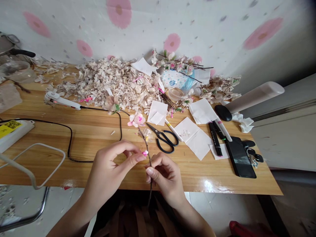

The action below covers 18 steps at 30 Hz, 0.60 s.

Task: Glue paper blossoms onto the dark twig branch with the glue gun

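My right hand (166,174) pinches a thin brown twig (144,137) between thumb and fingers, near the table's front edge. The twig leans up and to the left. Farther up it sit a pink-and-white blossom (136,119) and, at the tip, a larger pale flower (111,104) with a green centre. My left hand (116,164) is closed, thumb and forefinger pinching a small pink-and-white flower bud (145,153) right beside the twig. Whether the bud touches the twig I cannot tell. Just beyond my hands lie black-handled scissors (165,136).
A big heap of pale petals (111,79) lines the wall. Left of it lies a white glue gun (63,100) with a black cord. To the right are paper sheets (192,136), markers (215,139), a phone (240,157) and a white bottle (256,96). Finished-looking flower twigs (175,62) rest behind.
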Each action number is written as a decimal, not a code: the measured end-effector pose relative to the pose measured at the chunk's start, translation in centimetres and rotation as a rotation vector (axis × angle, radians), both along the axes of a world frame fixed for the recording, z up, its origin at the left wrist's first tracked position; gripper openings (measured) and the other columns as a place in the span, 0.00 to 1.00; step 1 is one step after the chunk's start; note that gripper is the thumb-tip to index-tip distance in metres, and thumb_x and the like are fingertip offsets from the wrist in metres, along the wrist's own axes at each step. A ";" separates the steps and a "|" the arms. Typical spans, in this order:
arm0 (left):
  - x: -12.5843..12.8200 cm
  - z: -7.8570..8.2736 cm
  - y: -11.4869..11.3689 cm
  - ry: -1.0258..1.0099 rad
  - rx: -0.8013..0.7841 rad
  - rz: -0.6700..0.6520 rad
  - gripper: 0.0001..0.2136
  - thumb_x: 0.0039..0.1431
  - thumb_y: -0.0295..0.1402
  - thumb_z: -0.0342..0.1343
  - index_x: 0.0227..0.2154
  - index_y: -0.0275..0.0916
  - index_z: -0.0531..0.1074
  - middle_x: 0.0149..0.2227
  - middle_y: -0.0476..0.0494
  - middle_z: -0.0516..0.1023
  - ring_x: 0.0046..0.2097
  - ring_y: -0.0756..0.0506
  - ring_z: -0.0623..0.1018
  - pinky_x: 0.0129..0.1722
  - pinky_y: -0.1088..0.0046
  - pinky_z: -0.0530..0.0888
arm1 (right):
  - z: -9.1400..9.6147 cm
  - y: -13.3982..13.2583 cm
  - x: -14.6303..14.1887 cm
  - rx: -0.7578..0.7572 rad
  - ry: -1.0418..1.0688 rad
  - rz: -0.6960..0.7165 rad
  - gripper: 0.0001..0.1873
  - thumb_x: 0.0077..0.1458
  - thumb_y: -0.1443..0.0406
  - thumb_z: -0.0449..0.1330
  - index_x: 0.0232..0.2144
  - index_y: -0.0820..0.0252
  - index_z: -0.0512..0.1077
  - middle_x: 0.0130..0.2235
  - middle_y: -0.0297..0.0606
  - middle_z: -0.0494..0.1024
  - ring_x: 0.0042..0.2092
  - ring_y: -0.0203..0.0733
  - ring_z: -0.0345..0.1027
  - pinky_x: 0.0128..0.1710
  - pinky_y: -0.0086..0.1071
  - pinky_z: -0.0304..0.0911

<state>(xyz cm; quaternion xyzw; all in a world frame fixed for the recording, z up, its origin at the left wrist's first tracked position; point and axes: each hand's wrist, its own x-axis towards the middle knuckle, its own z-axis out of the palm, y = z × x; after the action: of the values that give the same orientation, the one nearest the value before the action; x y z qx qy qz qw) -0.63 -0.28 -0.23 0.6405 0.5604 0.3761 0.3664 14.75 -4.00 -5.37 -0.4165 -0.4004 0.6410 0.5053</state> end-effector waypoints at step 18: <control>-0.2 0.4 -1.1 0.090 0.074 -0.013 0.03 0.58 0.28 0.58 0.30 0.44 0.74 0.30 0.56 0.79 0.31 0.54 0.76 0.32 0.85 0.71 | -0.6 -0.2 0.1 0.297 -0.298 -0.115 0.08 0.58 0.67 0.62 0.27 0.58 0.68 0.26 0.32 0.72 0.27 0.34 0.65 0.28 0.28 0.63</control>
<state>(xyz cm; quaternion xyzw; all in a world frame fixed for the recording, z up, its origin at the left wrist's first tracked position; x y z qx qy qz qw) -0.81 -1.39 0.17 0.6737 0.5578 0.3647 0.3192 14.90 -4.24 -5.96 -0.4495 -0.5364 0.4767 0.5320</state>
